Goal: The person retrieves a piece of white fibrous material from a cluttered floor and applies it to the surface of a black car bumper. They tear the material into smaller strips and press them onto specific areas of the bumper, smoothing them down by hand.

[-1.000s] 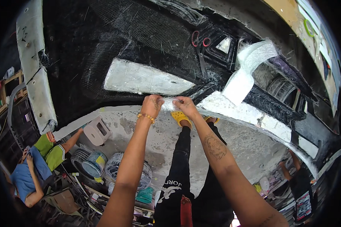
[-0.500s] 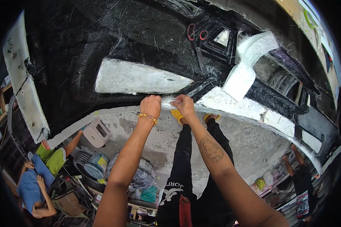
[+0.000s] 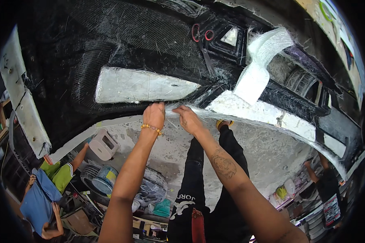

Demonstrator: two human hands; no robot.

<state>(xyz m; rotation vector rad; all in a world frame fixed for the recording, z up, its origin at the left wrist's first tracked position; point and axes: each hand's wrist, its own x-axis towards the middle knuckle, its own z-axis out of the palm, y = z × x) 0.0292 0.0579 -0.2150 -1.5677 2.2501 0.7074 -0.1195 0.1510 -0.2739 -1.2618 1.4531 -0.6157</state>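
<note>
A strip of white fiberglass mat (image 3: 172,114) lies along the near edge of a large black fiber-textured panel (image 3: 150,48). My left hand (image 3: 154,115), with a beaded bracelet at the wrist, is closed on the strip at the panel's edge. Just to its right, my right hand (image 3: 189,120) has its fingers together, pinching the same strip; its fingertips are partly hidden. A longer loose piece of fiberglass mat (image 3: 253,79) drapes over the panel to the right. Beyond my hands lie red-handled scissors (image 3: 204,48), blades slightly apart.
A pale inset section (image 3: 142,85) sits in the panel. Below its edge are a concrete floor (image 3: 267,162), a beige stool (image 3: 104,144) and tires (image 3: 150,182). One person (image 3: 40,202) with blue cloth is at lower left; another person (image 3: 327,194) in black is at lower right.
My right hand has shifted slightly left along the strip, its fingers lying flatter. The whole view has moved a little. The person at left has lowered an arm.
</note>
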